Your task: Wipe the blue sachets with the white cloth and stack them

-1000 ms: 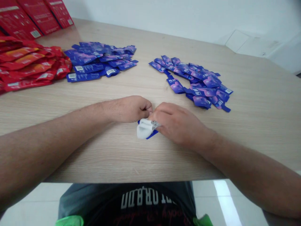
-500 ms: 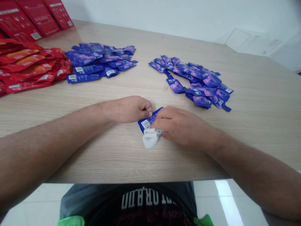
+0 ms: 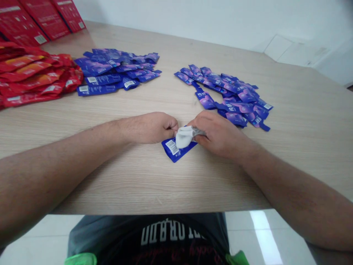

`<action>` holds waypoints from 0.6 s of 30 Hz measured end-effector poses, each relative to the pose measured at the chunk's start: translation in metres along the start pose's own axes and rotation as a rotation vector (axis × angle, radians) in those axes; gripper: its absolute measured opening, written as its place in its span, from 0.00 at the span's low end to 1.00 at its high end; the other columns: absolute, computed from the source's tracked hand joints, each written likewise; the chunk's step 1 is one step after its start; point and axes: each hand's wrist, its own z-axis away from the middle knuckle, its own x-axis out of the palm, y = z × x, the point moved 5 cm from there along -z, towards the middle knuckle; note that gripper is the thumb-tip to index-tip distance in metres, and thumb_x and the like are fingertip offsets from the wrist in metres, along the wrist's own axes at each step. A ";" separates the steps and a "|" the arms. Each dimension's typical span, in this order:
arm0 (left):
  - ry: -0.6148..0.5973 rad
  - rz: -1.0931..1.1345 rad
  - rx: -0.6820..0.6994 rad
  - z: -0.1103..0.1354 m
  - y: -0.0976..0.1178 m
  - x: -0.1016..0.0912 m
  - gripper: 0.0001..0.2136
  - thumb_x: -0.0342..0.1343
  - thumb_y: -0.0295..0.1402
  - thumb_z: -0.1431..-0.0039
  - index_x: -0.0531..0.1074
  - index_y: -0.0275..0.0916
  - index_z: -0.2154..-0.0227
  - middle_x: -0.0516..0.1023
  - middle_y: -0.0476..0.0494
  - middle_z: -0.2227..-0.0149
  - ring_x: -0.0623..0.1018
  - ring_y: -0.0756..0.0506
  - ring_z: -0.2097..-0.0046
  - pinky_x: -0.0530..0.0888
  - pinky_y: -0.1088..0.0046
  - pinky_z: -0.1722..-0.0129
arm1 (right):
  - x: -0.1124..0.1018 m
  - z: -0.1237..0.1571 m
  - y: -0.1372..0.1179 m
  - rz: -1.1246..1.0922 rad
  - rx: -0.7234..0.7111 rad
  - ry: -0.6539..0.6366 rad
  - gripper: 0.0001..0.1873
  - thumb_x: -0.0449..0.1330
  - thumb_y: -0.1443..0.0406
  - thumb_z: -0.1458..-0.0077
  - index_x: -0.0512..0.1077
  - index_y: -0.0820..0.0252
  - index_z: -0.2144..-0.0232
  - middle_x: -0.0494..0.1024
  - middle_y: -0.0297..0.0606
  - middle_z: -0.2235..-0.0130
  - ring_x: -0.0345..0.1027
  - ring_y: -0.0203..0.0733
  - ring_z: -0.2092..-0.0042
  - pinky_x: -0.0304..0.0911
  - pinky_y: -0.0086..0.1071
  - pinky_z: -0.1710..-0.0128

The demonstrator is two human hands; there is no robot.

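Note:
A small blue sachet (image 3: 174, 152) with a white barcode label lies on the table in front of me, its barcode side up. My left hand (image 3: 162, 128) is closed, thumb against the curled fingers, at the sachet's upper left edge and gripping it there. My right hand (image 3: 211, 129) is closed around a bunched white cloth (image 3: 184, 138), whose loose end hangs over the middle of the sachet. The cloth and the right hand hide the sachet's upper right part.
A spread of blue-purple sachets (image 3: 237, 90) lies beyond my right hand. Another pile of blue sachets (image 3: 110, 68) is at the back left, beside heaped red packets (image 3: 35, 75). Red boxes (image 3: 46, 18) stand in the far left corner. The table's front edge (image 3: 143, 213) is close to my body.
My right hand has moved up and away from me with the white cloth, from the sachet's lower edge to over its middle. My left hand has stayed in place.

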 end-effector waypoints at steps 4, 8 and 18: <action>-0.011 -0.004 0.017 -0.001 -0.001 0.001 0.10 0.48 0.34 0.40 0.75 0.39 0.67 0.76 0.52 0.73 0.71 0.52 0.71 0.61 0.76 0.71 | 0.006 0.001 -0.013 -0.034 -0.131 -0.067 0.09 0.57 0.69 0.40 0.74 0.58 0.58 0.74 0.41 0.56 0.66 0.46 0.53 0.61 0.39 0.49; -0.018 0.007 0.017 -0.001 -0.002 0.001 0.10 0.49 0.35 0.40 0.75 0.40 0.66 0.76 0.53 0.73 0.70 0.51 0.72 0.61 0.75 0.70 | 0.004 0.004 -0.006 -0.028 -0.103 -0.116 0.10 0.58 0.69 0.41 0.73 0.58 0.57 0.74 0.41 0.57 0.67 0.45 0.53 0.62 0.38 0.49; -0.008 0.018 0.018 0.000 -0.001 0.001 0.10 0.49 0.35 0.40 0.74 0.39 0.67 0.76 0.52 0.74 0.70 0.51 0.72 0.61 0.75 0.71 | 0.008 0.002 -0.019 -0.034 -0.139 -0.132 0.09 0.58 0.69 0.40 0.74 0.59 0.57 0.74 0.42 0.55 0.67 0.46 0.53 0.62 0.39 0.49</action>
